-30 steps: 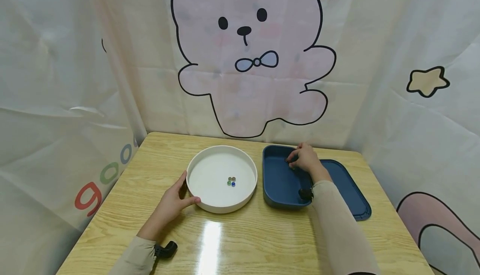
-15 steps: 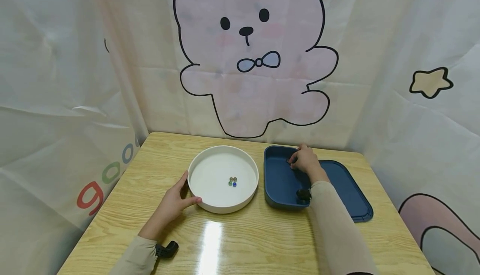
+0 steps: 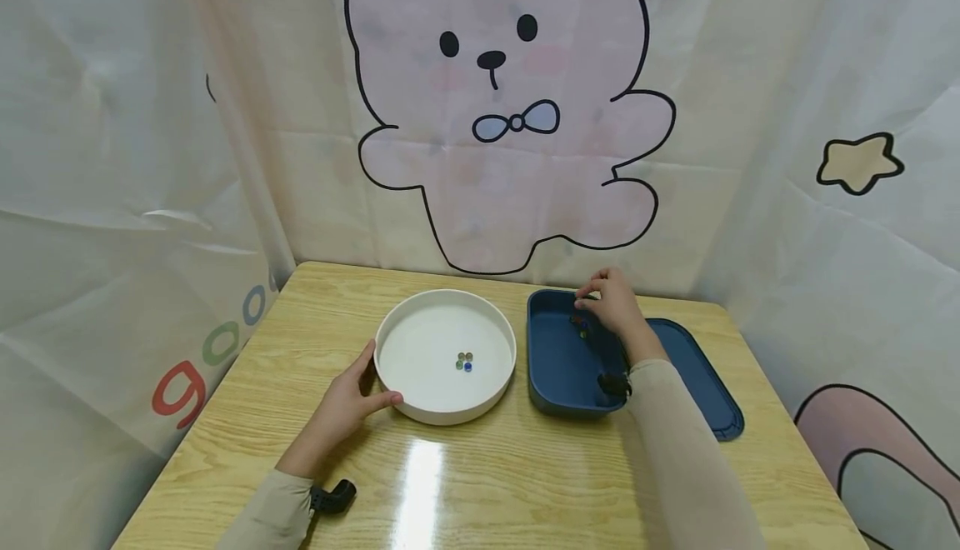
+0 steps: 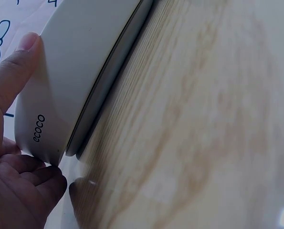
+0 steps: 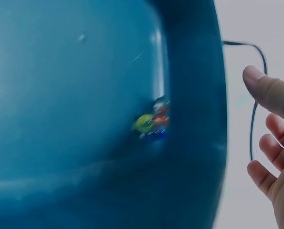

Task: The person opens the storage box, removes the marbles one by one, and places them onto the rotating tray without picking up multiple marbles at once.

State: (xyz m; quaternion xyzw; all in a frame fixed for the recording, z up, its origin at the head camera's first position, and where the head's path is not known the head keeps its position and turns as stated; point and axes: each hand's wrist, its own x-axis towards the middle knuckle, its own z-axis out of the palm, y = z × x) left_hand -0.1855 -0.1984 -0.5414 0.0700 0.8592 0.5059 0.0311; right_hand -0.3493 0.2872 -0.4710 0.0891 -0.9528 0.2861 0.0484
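My left hand (image 3: pixel 341 404) holds the side of a round white tray (image 3: pixel 420 342), thumb at its near rim and fingers around the left side. In the left wrist view the tray's outer wall (image 4: pixel 75 62) bears the word "ecoco". Several small glass marbles (image 3: pixel 468 367) lie together inside it. Over the far right edge of a deep blue box (image 3: pixel 555 367) is my right hand (image 3: pixel 617 304), its fingers bent and its index finger hidden in the right wrist view. I cannot tell whether it pinches anything. Yellow, red and blue marbles (image 5: pixel 144 123) sit in a corner of the box.
A flat blue lid (image 3: pixel 701 383) lies right of the box, partly behind the right forearm. The wooden table (image 3: pixel 510 483) reaches back to a fabric backdrop (image 3: pixel 510 217) with a printed bear, and more cloth hangs at both sides.
My right hand has risen from the marbles in the blue box to above its far rim, exposing them. The left hand and the white tray have stayed in place.
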